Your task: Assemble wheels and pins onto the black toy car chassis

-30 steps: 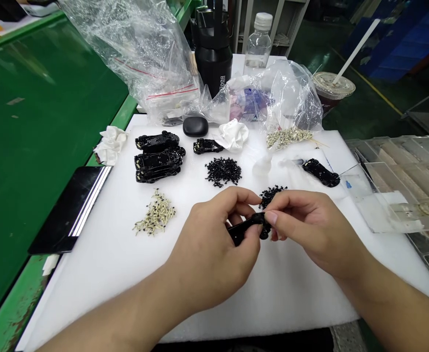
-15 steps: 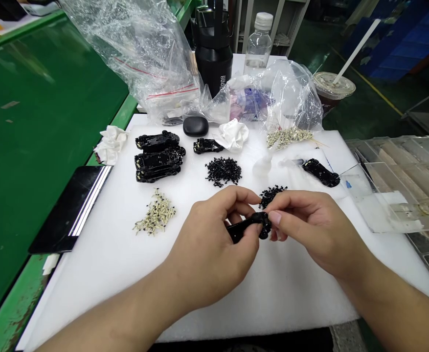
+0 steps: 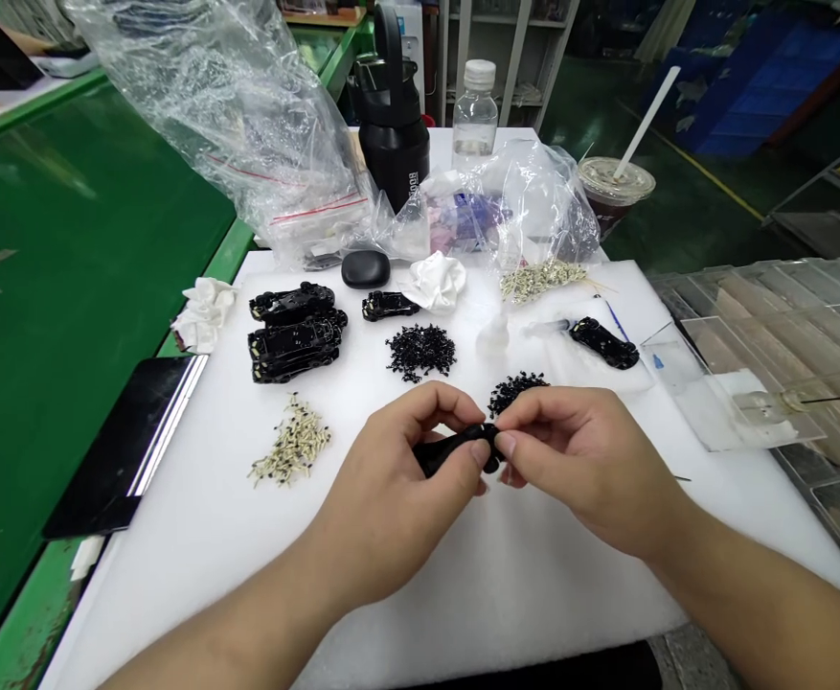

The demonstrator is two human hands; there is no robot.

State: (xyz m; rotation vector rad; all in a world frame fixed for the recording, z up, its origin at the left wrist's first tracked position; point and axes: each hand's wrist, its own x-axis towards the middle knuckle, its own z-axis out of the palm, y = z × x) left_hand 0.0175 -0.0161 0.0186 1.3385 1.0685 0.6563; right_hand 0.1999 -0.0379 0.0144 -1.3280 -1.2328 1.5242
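A black toy car [image 3: 442, 452] is held above the white foam sheet, its left end wrapped by my left hand [image 3: 397, 484], whose thumb lies along its top. At the car's right end, the thumb and forefinger of my right hand [image 3: 592, 465] are pinched together against it. Whether a small part sits between those fingertips is hidden. Just behind my fingers lies a pile of tiny black parts [image 3: 516, 391]. A second, larger black pile [image 3: 420, 353] sits farther back. Cream-coloured small parts with dark tips [image 3: 291, 441] lie to the left of my left hand.
Several black toy cars [image 3: 296, 335] stand at the back left; another car [image 3: 602, 343] lies at the right. Behind are tissue [image 3: 435, 283], a black case [image 3: 366, 269], plastic bags [image 3: 247, 144] and a black bottle [image 3: 395, 144]. A tablet [image 3: 118, 450] borders the left, a clear divided box [image 3: 779, 335] the right.
The camera view has shifted slightly. The toy car has turned a little, and my right fingertips have closed in more tightly around its right end. My left hand keeps its hold.
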